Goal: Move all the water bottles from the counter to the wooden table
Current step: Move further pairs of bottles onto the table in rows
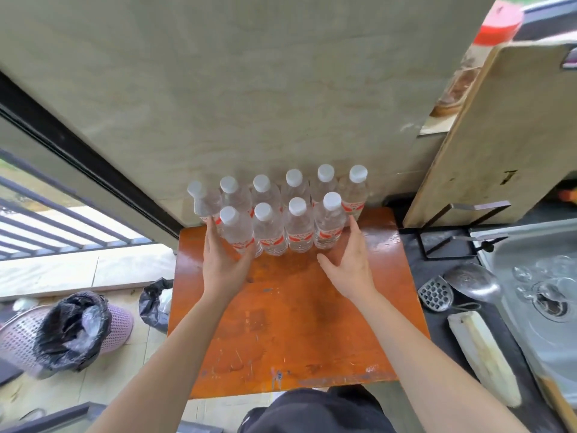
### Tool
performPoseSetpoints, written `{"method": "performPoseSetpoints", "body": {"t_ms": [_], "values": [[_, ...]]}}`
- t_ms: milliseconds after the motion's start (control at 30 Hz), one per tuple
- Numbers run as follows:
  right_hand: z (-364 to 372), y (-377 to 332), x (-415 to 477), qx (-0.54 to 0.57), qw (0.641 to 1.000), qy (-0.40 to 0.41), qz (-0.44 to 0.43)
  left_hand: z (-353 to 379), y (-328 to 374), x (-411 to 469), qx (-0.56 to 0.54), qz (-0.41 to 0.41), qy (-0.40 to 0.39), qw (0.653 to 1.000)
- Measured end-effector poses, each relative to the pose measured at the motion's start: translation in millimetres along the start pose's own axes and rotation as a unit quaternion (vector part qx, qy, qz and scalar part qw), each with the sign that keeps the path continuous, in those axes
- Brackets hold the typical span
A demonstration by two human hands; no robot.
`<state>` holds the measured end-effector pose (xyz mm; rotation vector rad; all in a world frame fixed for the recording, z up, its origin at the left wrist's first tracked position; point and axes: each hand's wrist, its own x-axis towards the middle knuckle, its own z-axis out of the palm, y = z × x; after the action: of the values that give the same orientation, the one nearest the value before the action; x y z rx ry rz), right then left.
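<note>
Dark clothing [312,410] at bottom edge; wooden table [296,323] ahead, butted to wall [249,89]. Ten water bottles [299,226] upright at far end, two tight rows, likely packed for stability. Left hand [223,260], right hand [351,260] apart, fingers straight, flank front row, seemingly squaring it. Counter [437,326] right: sink [537,332], ladle [468,278], no bottles seen; nothing blocks reach

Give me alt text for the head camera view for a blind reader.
Ten clear water bottles with white caps stand in two rows at the far edge of an orange-brown wooden table. A person's left hand touches the front-left bottle, and the right hand lies open beside the front-right bottle. A steel sink sits to the right.
</note>
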<state>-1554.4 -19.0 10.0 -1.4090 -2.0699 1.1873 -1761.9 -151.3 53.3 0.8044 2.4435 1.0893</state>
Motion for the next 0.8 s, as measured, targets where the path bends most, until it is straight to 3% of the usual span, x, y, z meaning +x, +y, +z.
{"method": "performPoseSetpoints", "body": {"t_ms": [133, 233, 333, 500, 667, 800], "values": [[-31.1, -18.6, -28.3, -0.024, 0.995, 0.085, -0.049, -19.5, 15.6, -19.8, 0.130, 0.191, 0.067, 0.971], [-61.3, -21.2, -65.5, -0.064, 0.978, 0.189, -0.053, -18.8, 25.5, -40.8, 0.152, 0.292, 0.073, 0.941], [-84.3, 2.2, -115.9, -0.127, 0.958, 0.250, -0.063, 3.8, 35.8, -69.1, 0.163, 0.325, 0.025, 0.931], [-121.2, 45.0, -222.0, -0.187, 0.930, 0.316, -0.004, 58.7, 60.7, -148.8, 0.166, 0.386, -0.100, 0.902], [-191.1, 78.2, -313.2, -0.230, 0.868, 0.439, 0.044, 105.0, 134.7, -226.1, 0.128, 0.496, -0.176, 0.840], [-252.4, 111.1, -381.2, -0.224, 0.818, 0.521, 0.094, 147.0, 198.9, -304.4, 0.074, 0.589, -0.185, 0.783]]}}
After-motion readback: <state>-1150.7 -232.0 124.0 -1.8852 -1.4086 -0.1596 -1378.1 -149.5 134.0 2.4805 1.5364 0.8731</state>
